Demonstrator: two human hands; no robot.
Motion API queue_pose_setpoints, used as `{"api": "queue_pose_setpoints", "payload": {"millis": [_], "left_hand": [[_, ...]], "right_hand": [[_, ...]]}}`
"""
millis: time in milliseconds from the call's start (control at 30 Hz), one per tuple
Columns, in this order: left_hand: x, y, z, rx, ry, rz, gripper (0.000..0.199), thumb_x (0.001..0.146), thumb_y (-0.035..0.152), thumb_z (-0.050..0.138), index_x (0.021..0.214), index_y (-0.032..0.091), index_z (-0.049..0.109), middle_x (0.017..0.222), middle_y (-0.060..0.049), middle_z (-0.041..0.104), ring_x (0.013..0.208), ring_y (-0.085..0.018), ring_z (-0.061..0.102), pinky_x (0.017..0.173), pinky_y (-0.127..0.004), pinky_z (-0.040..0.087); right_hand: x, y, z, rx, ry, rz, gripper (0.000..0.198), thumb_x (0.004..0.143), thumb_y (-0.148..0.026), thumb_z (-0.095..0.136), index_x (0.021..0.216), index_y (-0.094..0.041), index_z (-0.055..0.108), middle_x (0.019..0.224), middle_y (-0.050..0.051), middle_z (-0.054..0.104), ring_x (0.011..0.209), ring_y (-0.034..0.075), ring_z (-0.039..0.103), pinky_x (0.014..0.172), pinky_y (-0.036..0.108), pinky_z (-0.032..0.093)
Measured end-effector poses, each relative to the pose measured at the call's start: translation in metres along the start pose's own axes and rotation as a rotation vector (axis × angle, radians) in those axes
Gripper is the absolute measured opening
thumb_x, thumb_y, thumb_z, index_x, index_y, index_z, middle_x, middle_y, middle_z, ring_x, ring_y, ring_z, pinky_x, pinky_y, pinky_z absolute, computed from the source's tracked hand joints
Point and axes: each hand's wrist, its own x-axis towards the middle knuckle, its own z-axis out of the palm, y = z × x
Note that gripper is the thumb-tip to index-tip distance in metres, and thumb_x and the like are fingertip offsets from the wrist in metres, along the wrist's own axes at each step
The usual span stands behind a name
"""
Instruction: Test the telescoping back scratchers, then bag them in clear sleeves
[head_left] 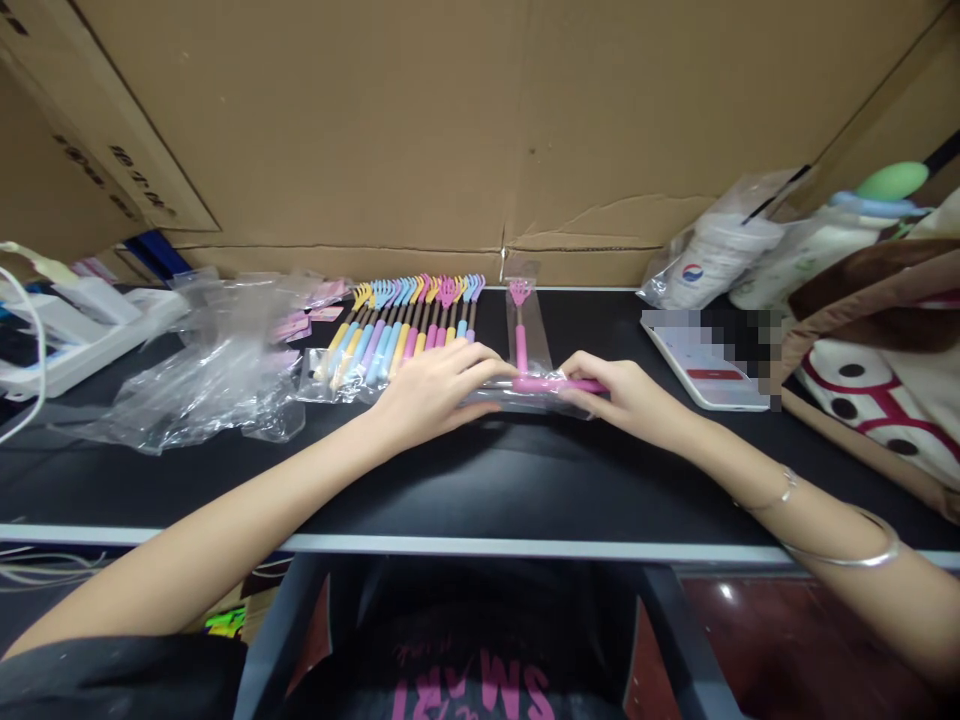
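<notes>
A pink-handled back scratcher point(536, 384) lies sideways, mostly inside a clear plastic sleeve point(491, 388). My right hand point(619, 395) pinches its handle end between thumb and fingers at the sleeve's right end. Over the sleeve's middle rests my left hand point(442, 390), its thumb below and fingers above, gripping the plastic; the part behind this hand is hidden. Just beyond, another pink back scratcher point(521, 345) stands out in its own clear sleeve. Left of it lies a row of several yellow, blue, purple and pink back scratchers point(409, 325), claw heads pointing away.
Crumpled clear plastic sleeves point(217, 370) with pink cards lie on the black tabletop point(480, 490) at left. A white power strip point(82, 335) sits further left. On the right are a phone point(697, 365), a bagged cup point(720, 260) and a cloth bag point(885, 370). Cardboard point(375, 130) walls the back.
</notes>
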Motion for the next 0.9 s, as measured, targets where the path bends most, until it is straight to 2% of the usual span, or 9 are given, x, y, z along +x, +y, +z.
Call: {"api": "queue_pose_setpoints", "payload": {"millis": [233,367,500,700,900], "left_hand": [[0.002,0.005,-0.004,-0.023,0.021,0.061,0.038,0.093,0.040,0.054,0.125,0.019,0.052,0.120,-0.007,0.062,0.108,-0.020,0.056,0.088,-0.031,0.045],[0.002,-0.005,-0.015,0.087,0.016,0.019,0.045,0.090,0.046,0.055,0.126,0.021,0.052,0.125,-0.008,0.060,0.112,-0.024,0.055,0.091,-0.036,0.042],[0.002,-0.019,-0.025,0.172,-0.038,-0.027,0.055,0.084,0.051,0.061,0.129,0.022,0.051,0.125,-0.009,0.060,0.113,-0.026,0.055,0.092,-0.037,0.041],[-0.001,-0.032,-0.033,0.193,-0.084,-0.178,0.056,0.081,0.054,0.062,0.129,0.026,0.051,0.119,-0.005,0.064,0.104,-0.025,0.062,0.081,-0.032,0.045],[-0.002,-0.028,-0.031,0.131,-0.133,-0.217,0.047,0.085,0.050,0.059,0.126,0.030,0.052,0.118,0.001,0.066,0.102,-0.021,0.064,0.073,-0.025,0.045]], "right_hand": [[0.000,0.003,0.001,-0.127,0.017,0.012,0.025,0.092,-0.043,0.046,0.097,-0.020,0.053,0.081,0.003,0.064,0.069,0.015,0.058,0.064,0.024,0.040],[-0.002,0.008,-0.009,-0.199,0.049,0.040,0.027,0.091,-0.045,0.046,0.098,-0.020,0.055,0.078,0.002,0.063,0.067,0.015,0.057,0.062,0.025,0.038],[-0.003,0.012,-0.027,-0.174,0.075,0.035,0.030,0.090,-0.049,0.047,0.094,-0.020,0.055,0.071,0.000,0.059,0.060,0.013,0.053,0.059,0.025,0.038],[-0.004,0.016,-0.048,-0.124,0.095,0.056,0.034,0.087,-0.053,0.049,0.090,-0.019,0.055,0.062,-0.001,0.056,0.054,0.013,0.050,0.054,0.024,0.037],[-0.003,0.016,-0.042,-0.116,0.091,0.042,0.034,0.087,-0.052,0.051,0.087,-0.019,0.056,0.061,-0.001,0.056,0.054,0.012,0.049,0.054,0.024,0.036]]}}
